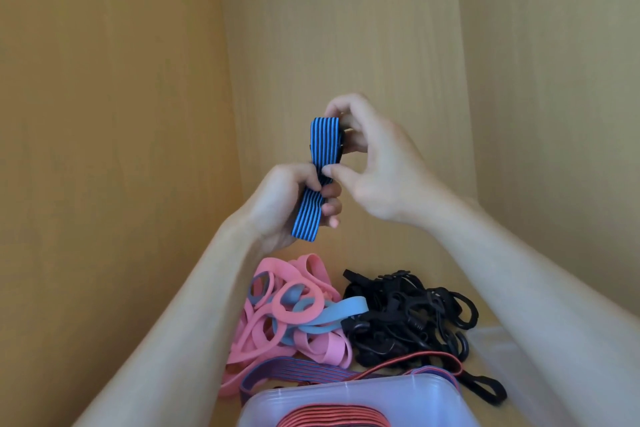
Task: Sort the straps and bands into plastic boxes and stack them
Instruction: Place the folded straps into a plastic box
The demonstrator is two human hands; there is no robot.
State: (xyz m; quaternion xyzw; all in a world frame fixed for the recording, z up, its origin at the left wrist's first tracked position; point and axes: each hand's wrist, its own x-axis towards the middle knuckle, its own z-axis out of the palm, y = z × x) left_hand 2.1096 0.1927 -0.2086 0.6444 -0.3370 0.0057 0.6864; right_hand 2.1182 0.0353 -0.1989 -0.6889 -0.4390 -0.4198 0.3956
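I hold a folded blue-and-black striped strap (322, 142) up in front of the wooden wall. My left hand (291, 204) grips its lower part in a fist, the end sticking out below. My right hand (370, 163) pinches its upper fold between thumb and curled fingers. Below lie a pile of pink and light-blue bands (294, 315), a heap of black straps with hooks (408, 319), and a red-and-blue striped strap (294, 374). A clear plastic box (346, 395) at the bottom edge holds a red striped strap (332, 418).
Wooden panels (138, 114) close in the space on the left, back and right, like the inside of a cabinet. A thin red cord (426, 357) and a black loop (485, 388) trail beside the box. A second clear box (495, 350) shows faintly at the right.
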